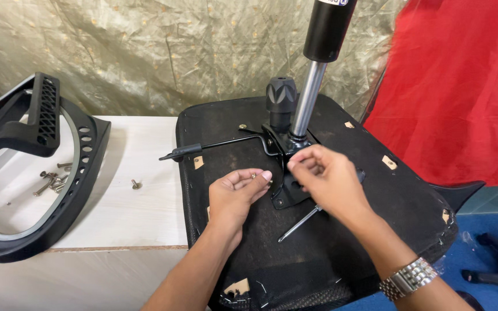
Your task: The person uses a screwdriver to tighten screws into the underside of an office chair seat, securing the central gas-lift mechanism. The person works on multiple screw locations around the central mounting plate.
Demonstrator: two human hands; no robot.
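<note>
While our left hand (233,194) lies palm-up on the underside of the upturned chair seat (318,253), its fingers (260,178) curl loosely around a small brass-coloured screw (253,175) pinched near the fingertips. Our right hand (327,178), with a metal watch (407,278) on the wrist, sits just beside it, its fingers (302,164) bunched together over the black metal plate (286,193) bolted to the seat; we cannot tell whether they grip anything. The plate sits at the middle of the seat, and from it rises a shiny steel column (308,98) ending in a black cylinder (327,29). Just left of the column stands a ribbed black knob (280,95). A thin black lever (214,147) reaches out from the plate toward the left edge of the seat. Below our right hand a slim tool with a metal shaft (298,224) lies on the seat.

The seat rests partly on a pale wooden tabletop (139,213). On that tabletop, well to the left, lies a black plastic chair frame (41,173); inside its opening is a small heap of screws (53,181), and one loose screw (135,184) lies between the frame and the seat. Crinkled gold fabric (162,52) hangs behind, red cloth (456,86) to the right.
</note>
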